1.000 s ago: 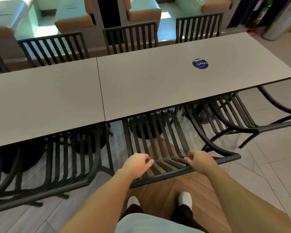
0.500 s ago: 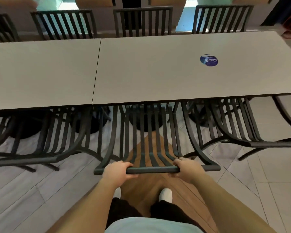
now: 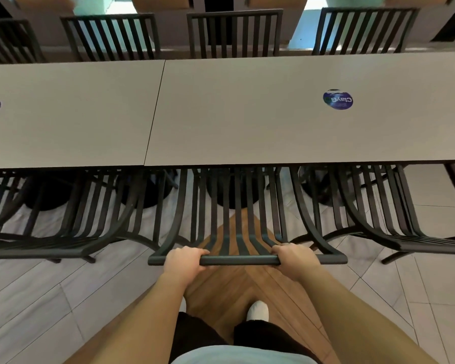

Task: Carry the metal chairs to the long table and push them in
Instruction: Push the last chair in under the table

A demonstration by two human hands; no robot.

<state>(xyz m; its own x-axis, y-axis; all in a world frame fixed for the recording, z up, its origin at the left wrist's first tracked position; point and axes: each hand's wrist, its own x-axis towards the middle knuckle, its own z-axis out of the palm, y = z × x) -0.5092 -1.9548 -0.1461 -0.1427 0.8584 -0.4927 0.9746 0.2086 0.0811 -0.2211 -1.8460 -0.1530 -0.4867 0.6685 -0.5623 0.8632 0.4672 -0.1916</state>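
Observation:
A black metal slatted chair (image 3: pixel 238 219) stands square to the long grey table (image 3: pixel 247 114), its seat tucked under the near edge. My left hand (image 3: pixel 185 262) grips the left part of the chair's top rail. My right hand (image 3: pixel 294 260) grips the right part of the same rail. Both hands are closed around the bar. The front of the seat and the front legs are hidden beneath the tabletop.
Matching chairs sit pushed in on the left (image 3: pixel 71 219) and right (image 3: pixel 384 211). Three more chairs (image 3: pixel 234 32) line the table's far side. Round blue stickers (image 3: pixel 338 99) lie on the tabletop. Black table bases (image 3: pixel 229 190) stand underneath. My feet (image 3: pixel 258 311) are on the wood-patterned floor.
The chair has turned from skewed to square with the table and slid further under it. My hands went from loosely touching the back to gripping the top rail.

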